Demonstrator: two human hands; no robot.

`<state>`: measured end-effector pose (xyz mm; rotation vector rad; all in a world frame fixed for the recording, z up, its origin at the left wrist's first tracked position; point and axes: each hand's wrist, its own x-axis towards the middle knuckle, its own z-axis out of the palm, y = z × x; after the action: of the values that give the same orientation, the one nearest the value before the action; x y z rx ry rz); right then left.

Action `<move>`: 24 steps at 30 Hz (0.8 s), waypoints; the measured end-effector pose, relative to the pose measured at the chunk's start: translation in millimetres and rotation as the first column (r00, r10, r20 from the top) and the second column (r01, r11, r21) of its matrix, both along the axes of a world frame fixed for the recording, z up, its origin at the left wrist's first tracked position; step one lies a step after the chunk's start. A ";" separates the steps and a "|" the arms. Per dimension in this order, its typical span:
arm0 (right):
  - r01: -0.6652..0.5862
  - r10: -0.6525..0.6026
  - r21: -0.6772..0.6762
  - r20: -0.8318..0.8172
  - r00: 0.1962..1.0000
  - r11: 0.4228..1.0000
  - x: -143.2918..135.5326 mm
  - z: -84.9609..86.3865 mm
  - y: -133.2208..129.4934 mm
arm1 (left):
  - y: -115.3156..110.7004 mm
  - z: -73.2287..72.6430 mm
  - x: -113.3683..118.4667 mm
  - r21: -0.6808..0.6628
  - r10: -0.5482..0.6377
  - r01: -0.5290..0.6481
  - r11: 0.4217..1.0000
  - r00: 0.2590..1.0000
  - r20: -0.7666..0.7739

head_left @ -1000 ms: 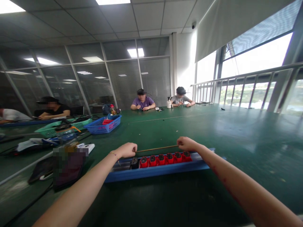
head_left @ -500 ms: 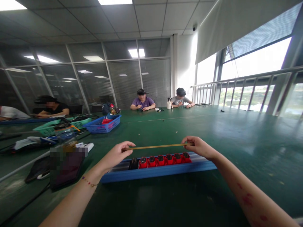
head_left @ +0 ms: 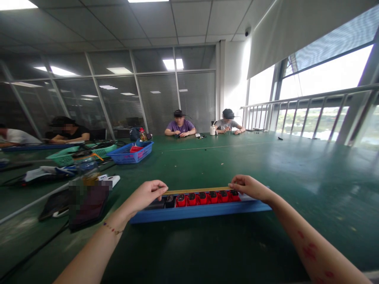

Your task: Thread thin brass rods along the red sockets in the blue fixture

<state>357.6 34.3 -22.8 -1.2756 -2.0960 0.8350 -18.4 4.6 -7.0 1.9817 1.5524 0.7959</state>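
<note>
A thin yellowish strip (head_left: 198,190) lies along the far side of a long blue channel-shaped tray (head_left: 201,212), low over or against its edge; I cannot tell whether it touches. My left hand (head_left: 149,194) pinches the strip near its left end, thumb against fingertips. At the other end my right hand (head_left: 248,187) has its fingers closed on it. Below the strip, a row of several red blocks with black tops (head_left: 192,200) stands in the tray. One black block (head_left: 169,201) sits at the row's left, beside my left hand.
Left of the tray lie a dark, partly blurred-out flat object (head_left: 89,211), a bottle (head_left: 87,167) and a cable. Farther back are a blue basket (head_left: 130,157) and a green basket (head_left: 63,156). Several people sit around the green table (head_left: 266,165).
Both hands have lowered the strip from above the blocks to the tray's far edge. The view has shifted slightly.
</note>
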 end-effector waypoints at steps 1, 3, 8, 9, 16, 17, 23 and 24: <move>0.015 -0.016 0.009 0.046 0.999 1.000 1.3 -1.4 1.3 | 0.1 -1.7 -0.1 -0.004 0.000 0.000 1.000 1.000 -0.019; 0.035 -0.039 0.036 0.114 0.993 0.999 2.8 -3.1 2.7 | 0.9 -4.9 -0.3 -0.018 0.006 -0.007 1.000 0.999 -0.047; -0.017 0.009 0.050 0.151 0.988 0.999 2.3 -3.6 2.0 | 3.0 -8.1 -0.5 -0.066 -0.025 0.020 0.998 0.996 -0.083; -0.030 0.022 0.047 0.153 0.988 0.998 2.2 -3.8 1.9 | 2.8 -7.7 -0.2 -0.064 -0.037 0.031 0.997 0.995 -0.090; -0.048 0.044 0.019 0.173 0.984 0.999 4.0 -4.8 2.9 | -2.1 -2.0 4.1 -0.069 -0.074 0.067 0.995 0.991 -0.108; -0.051 0.048 0.013 0.173 0.984 0.999 4.1 -4.6 2.8 | -2.3 -1.6 4.5 -0.074 -0.079 0.072 0.995 0.991 -0.108; -0.068 0.062 0.029 0.173 0.983 0.997 4.3 -3.8 2.0 | 1.1 -3.7 -0.7 0.005 -0.076 0.077 0.997 0.990 -0.119; -0.071 0.063 0.045 0.170 0.983 0.996 4.2 -3.8 1.8 | 2.2 -4.5 -3.4 0.012 -0.060 0.062 0.998 0.991 -0.117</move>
<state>361.8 36.1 -26.6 -1.2947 -2.2893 0.7182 -21.8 6.8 -11.5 2.1099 1.5465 0.6804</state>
